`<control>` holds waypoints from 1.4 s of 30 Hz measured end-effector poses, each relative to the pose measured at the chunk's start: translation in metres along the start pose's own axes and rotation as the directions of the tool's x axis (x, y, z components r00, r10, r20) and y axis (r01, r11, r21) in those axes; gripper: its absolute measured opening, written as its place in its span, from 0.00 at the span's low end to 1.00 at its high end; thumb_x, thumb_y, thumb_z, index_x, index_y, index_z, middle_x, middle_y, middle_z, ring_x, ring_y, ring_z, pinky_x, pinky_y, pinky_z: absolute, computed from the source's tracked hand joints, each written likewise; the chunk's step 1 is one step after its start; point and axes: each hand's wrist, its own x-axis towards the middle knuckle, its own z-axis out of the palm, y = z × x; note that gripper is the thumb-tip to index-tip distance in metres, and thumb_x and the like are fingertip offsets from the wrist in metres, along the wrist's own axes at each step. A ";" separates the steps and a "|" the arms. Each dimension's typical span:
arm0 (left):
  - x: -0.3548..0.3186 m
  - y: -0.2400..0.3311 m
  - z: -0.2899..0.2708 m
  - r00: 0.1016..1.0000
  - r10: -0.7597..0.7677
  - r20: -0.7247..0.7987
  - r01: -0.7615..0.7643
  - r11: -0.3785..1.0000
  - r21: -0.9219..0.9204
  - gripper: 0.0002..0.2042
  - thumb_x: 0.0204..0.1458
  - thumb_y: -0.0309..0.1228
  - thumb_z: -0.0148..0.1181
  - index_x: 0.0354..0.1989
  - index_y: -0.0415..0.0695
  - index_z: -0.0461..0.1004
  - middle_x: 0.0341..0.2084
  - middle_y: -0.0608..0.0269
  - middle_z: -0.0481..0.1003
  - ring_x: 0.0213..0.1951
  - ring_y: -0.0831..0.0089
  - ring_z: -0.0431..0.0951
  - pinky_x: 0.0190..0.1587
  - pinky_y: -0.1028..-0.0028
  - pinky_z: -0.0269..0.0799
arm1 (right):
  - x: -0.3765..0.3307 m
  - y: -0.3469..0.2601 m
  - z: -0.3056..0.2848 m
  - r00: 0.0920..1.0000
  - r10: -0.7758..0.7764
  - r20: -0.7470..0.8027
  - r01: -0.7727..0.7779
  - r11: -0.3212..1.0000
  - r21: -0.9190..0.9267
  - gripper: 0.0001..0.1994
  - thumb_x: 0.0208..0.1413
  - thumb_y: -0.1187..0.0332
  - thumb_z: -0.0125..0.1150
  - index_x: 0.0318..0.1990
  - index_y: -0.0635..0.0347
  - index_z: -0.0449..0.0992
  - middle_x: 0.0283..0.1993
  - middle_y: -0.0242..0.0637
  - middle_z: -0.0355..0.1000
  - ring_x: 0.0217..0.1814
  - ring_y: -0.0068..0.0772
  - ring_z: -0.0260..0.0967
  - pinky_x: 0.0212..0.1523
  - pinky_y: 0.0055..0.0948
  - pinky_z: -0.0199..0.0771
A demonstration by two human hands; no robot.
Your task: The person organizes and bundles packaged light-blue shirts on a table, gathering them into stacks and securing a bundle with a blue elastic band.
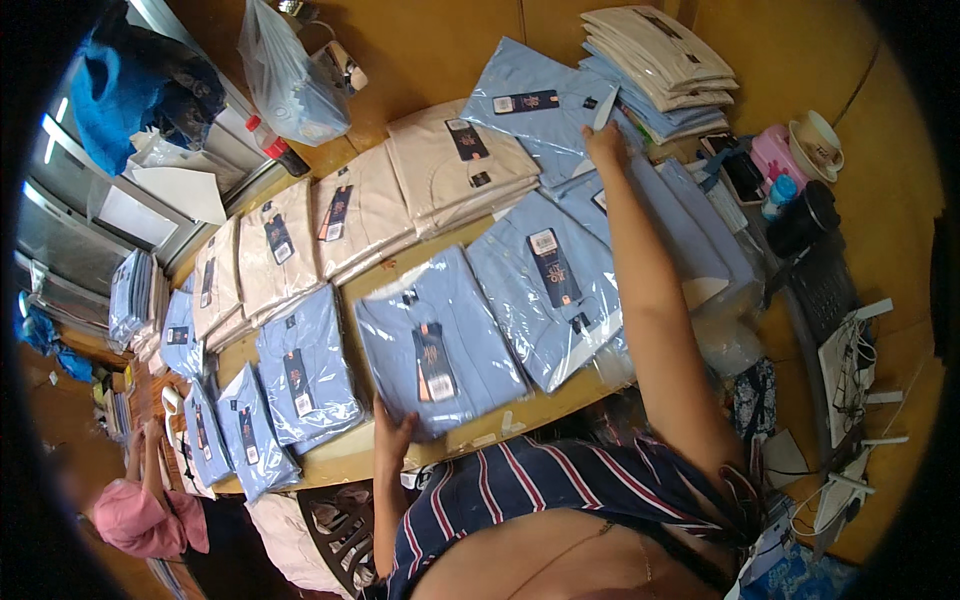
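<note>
My left hand (393, 432) grips the near left corner of a folded light-blue shirt (450, 310) in a clear plastic bag, thumb on top. A dark tag hangs on its front. My right arm stretches across the table, and my right hand (605, 150) is closed at the right edge of another bagged blue shirt (535, 75) at the back. A white strip (605, 108) shows at its fingertips; I cannot tell whether it belongs to the bag. Between my arms lies a further bagged blue shirt (555, 280), tilted, with a dark tag.
Bagged beige shirts (365, 205) line the table's far side; more blue ones (305, 370) lie left. A shirt stack (660, 60) stands at the back right, near a black mug (805, 215) and pink container (775, 155). A cola bottle (275, 147) stands behind. At left is another person (150, 510).
</note>
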 end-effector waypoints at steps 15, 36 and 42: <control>0.001 0.101 -0.027 0.809 0.481 -0.338 -0.424 0.876 0.231 0.41 0.37 0.46 0.56 0.57 0.49 0.37 0.53 0.51 0.49 0.54 0.62 0.50 0.52 0.60 0.45 | -0.159 -0.166 -0.163 0.185 -0.897 0.401 0.470 0.439 0.766 0.20 0.42 0.69 0.55 0.44 0.68 0.63 0.37 0.35 0.66 0.37 0.21 0.62 0.38 0.17 0.61; -0.052 0.021 -0.019 0.997 -0.075 -0.015 0.076 0.941 0.331 0.26 0.36 0.28 0.59 0.44 0.41 0.54 0.25 0.54 0.69 0.26 0.66 0.71 0.26 0.75 0.65 | 0.021 -0.032 -0.048 0.895 -0.445 -0.016 0.439 0.888 -0.133 0.13 0.42 0.68 0.51 0.39 0.51 0.70 0.35 0.46 0.67 0.37 0.44 0.65 0.37 0.35 0.63; -0.011 0.031 -0.013 0.993 -0.111 -0.033 0.098 0.957 -0.272 0.26 0.48 0.48 0.40 0.52 0.46 0.52 0.50 0.54 0.54 0.48 0.62 0.57 0.48 0.69 0.54 | -0.103 -0.110 -0.116 0.600 -0.771 -0.212 0.778 0.624 -0.067 0.12 0.43 0.69 0.50 0.39 0.49 0.70 0.29 0.41 0.70 0.31 0.41 0.67 0.33 0.32 0.67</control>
